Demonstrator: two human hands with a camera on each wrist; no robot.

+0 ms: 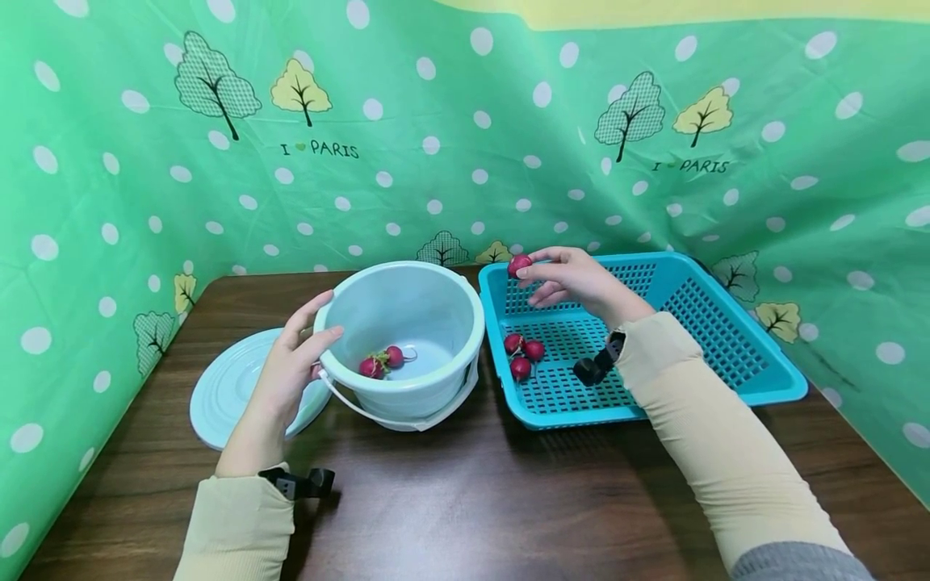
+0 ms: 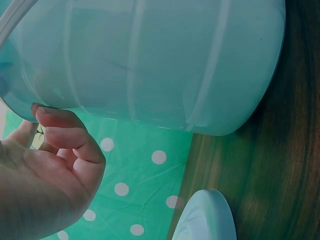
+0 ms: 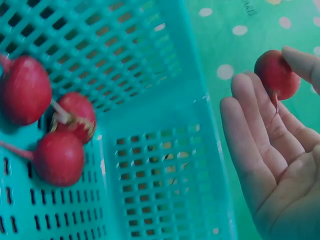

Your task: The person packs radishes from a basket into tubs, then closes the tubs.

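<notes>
A pale blue bucket [image 1: 407, 323] stands tilted slightly toward me, with two radishes [image 1: 372, 368] on its floor. My left hand [image 1: 286, 371] grips its left rim, thumb over the edge and fingers outside; the left wrist view shows those fingers [image 2: 75, 135] curled against the bucket wall [image 2: 150, 65]. Over the back left corner of a turquoise basket [image 1: 538, 419], my right hand [image 1: 574, 282] pinches one radish [image 3: 277, 75] between thumb and fingertips. Three more radishes [image 1: 520, 369] lie at the left end inside the basket.
A round pale blue lid [image 1: 225, 395] lies on the dark wooden table [image 1: 436, 508], left of the bucket and partly behind my left hand. The bucket's white handle [image 1: 425, 424] hangs down at its front. Green dotted cloth [image 1: 407, 161] walls in the back and sides.
</notes>
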